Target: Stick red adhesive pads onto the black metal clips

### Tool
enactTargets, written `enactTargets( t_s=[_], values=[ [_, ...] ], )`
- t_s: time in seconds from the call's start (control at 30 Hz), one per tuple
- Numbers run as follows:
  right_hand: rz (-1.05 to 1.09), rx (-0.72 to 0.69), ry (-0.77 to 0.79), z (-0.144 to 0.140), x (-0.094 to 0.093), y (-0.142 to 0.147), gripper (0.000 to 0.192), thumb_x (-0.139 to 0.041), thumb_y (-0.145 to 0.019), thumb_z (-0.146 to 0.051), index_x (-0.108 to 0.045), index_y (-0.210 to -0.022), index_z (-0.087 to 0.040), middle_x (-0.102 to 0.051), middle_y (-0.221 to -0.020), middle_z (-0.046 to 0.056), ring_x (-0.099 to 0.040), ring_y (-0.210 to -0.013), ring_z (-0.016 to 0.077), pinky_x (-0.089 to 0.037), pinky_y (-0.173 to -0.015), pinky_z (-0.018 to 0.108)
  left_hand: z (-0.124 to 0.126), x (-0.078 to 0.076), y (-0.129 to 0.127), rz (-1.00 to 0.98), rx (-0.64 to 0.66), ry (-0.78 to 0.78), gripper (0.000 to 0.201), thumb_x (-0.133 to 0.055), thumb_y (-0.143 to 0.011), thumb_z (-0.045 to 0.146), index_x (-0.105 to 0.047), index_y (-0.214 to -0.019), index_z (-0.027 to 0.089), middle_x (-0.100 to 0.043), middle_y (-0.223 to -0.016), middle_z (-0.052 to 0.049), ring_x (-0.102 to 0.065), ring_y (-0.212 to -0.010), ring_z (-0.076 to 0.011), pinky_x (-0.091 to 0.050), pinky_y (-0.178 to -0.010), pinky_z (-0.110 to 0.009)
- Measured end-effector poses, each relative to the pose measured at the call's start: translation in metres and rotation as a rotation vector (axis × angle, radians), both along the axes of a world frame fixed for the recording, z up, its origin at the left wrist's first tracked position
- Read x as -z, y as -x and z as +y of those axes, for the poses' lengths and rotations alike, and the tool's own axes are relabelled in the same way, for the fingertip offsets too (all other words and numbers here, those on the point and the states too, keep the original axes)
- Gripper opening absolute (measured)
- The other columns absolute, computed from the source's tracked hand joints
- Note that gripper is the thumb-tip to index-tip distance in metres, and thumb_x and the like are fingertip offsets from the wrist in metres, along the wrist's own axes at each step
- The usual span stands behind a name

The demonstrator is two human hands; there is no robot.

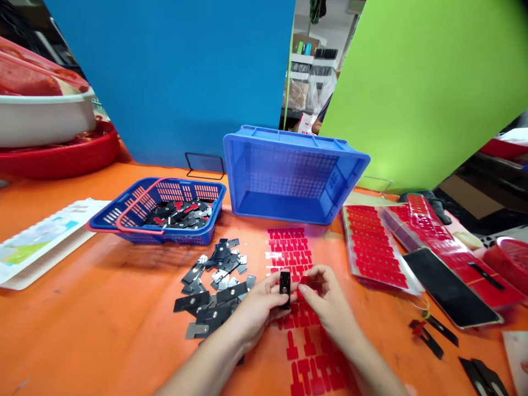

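Observation:
My left hand (264,300) grips a small black flat plate (285,290) upright, with a round silvery spot at its middle. Close to its right, my right hand (324,289) pinches a red sticker (305,280) between thumb and fingers. Both hands are over a clear sheet of red T-shaped stickers (303,366) lying on the orange table. Left of my left hand is a loose pile of black and silvery plates (214,308). Farther back, a blue basket (198,236) with a pink handle holds more plates, some showing red.
A blue crate (284,214) lies on its side at the back. At right are stacked red sticker sheets (375,247), a phone (449,286) and several black plates (482,377). A white board (49,242) lies at left, near stacked basins (49,121).

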State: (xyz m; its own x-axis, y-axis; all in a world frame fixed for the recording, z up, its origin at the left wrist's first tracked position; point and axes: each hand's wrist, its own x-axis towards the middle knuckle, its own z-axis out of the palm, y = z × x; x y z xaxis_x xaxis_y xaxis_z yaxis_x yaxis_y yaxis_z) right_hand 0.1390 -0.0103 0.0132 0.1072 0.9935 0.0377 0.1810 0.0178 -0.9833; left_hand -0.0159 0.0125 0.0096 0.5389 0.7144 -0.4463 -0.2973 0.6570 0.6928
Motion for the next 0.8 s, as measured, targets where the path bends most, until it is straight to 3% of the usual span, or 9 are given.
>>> enactTargets(
  t_s=[0.17,0.4,0.6,0.7,0.8],
  values=[
    [0.002,-0.065,0.006,-0.001,0.001,0.006,0.016,-0.054,-0.074,-0.017,-0.045,-0.086,-0.022,-0.052,-0.082,-0.001,-0.052,-0.077,0.0145,-0.042,-0.071,0.028,-0.002,-0.003,-0.002,-0.002,0.006,0.004,0.044,-0.059,-0.063,0.011,-0.052,-0.105,0.023,-0.060,-0.089,-0.002,-0.056,-0.079,-0.0118,-0.042,-0.067,-0.021],
    [0.073,-0.064,0.022,-0.001,-0.001,0.006,0.014,-0.054,-0.075,-0.020,-0.045,-0.086,-0.022,-0.052,-0.081,-0.002,-0.052,-0.075,0.0139,-0.043,-0.069,0.026,-0.003,-0.003,-0.002,0.035,-0.010,-0.003,0.035,-0.059,-0.065,0.013,-0.057,-0.098,0.023,-0.056,-0.092,-0.001,-0.053,-0.083,-0.0119,-0.043,-0.070,-0.023],
    [0.289,-0.072,0.083,0.000,-0.007,0.004,0.019,-0.060,-0.070,-0.023,-0.046,-0.083,-0.023,-0.052,-0.080,-0.003,-0.052,-0.075,0.0133,-0.042,-0.068,0.025,-0.003,-0.001,-0.004,0.002,-0.050,0.035,0.041,-0.061,-0.068,0.017,-0.055,-0.108,0.024,-0.053,-0.076,0.000,-0.052,-0.068,-0.0089,-0.043,-0.065,-0.023],
    [0.446,-0.099,0.113,-0.001,-0.007,0.007,0.020,-0.061,-0.070,-0.023,-0.045,-0.082,-0.023,-0.052,-0.076,-0.003,-0.051,-0.069,0.0118,-0.042,-0.063,0.023,-0.006,0.000,-0.008,-0.018,0.017,0.072,0.039,-0.057,-0.072,0.028,-0.053,-0.111,0.024,-0.054,-0.074,-0.001,-0.052,-0.063,-0.0087,-0.044,-0.067,-0.026],
    [0.530,-0.080,0.124,-0.002,-0.006,0.011,0.021,-0.062,-0.068,-0.021,-0.046,-0.082,-0.023,-0.050,-0.072,-0.004,-0.048,-0.062,0.0101,-0.040,-0.057,0.020,-0.012,0.000,-0.011,0.005,0.144,0.041,0.033,-0.053,-0.075,0.037,-0.056,-0.105,0.024,-0.057,-0.090,-0.003,-0.055,-0.073,-0.0104,-0.044,-0.070,-0.026]
  ],
)
